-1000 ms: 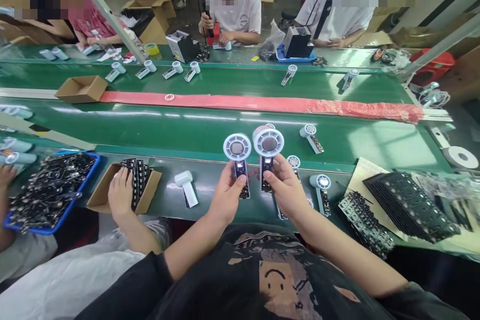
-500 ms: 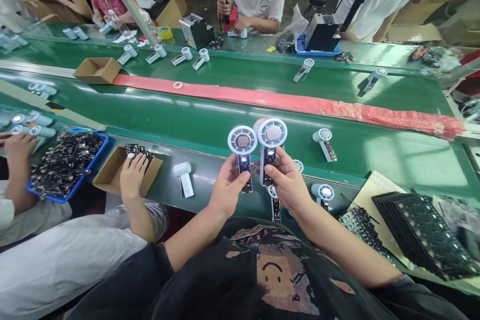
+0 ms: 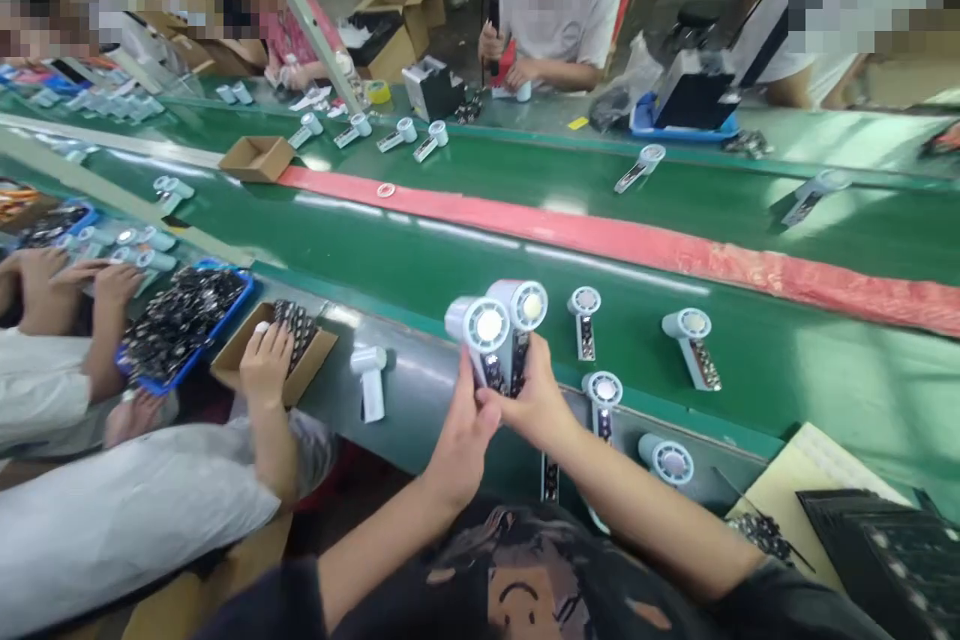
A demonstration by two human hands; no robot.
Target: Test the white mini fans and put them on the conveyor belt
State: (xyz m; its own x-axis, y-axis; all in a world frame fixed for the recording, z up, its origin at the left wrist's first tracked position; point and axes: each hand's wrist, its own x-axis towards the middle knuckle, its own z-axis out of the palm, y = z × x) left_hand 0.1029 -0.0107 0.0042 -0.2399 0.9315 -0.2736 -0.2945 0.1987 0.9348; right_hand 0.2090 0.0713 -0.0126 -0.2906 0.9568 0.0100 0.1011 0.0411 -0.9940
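My left hand (image 3: 463,440) is closed round the handle of a small white hand-held fan (image 3: 478,328) with a bare circuit board on its stem. My right hand (image 3: 534,402) grips a second fan (image 3: 526,306) of the same kind, pressed close beside the first. Both round heads face me above the near edge of the green conveyor belt (image 3: 465,270). More such fans lie on the belt just right of my hands: one (image 3: 583,316) upright, one (image 3: 691,344) angled, and two (image 3: 604,396) (image 3: 667,460) near the ledge.
A co-worker's hand (image 3: 264,365) rests on a cardboard box of black parts (image 3: 294,340) to my left, beside a blue tray (image 3: 180,318). A lone fan (image 3: 369,378) lies between. A red strip (image 3: 675,250) runs along the belt. Black board stacks (image 3: 885,550) sit at right. People work opposite.
My view has swung left and tilted. Both hands have brought the two fans closer together and lower, now overlapping, with their heads angled leftward.
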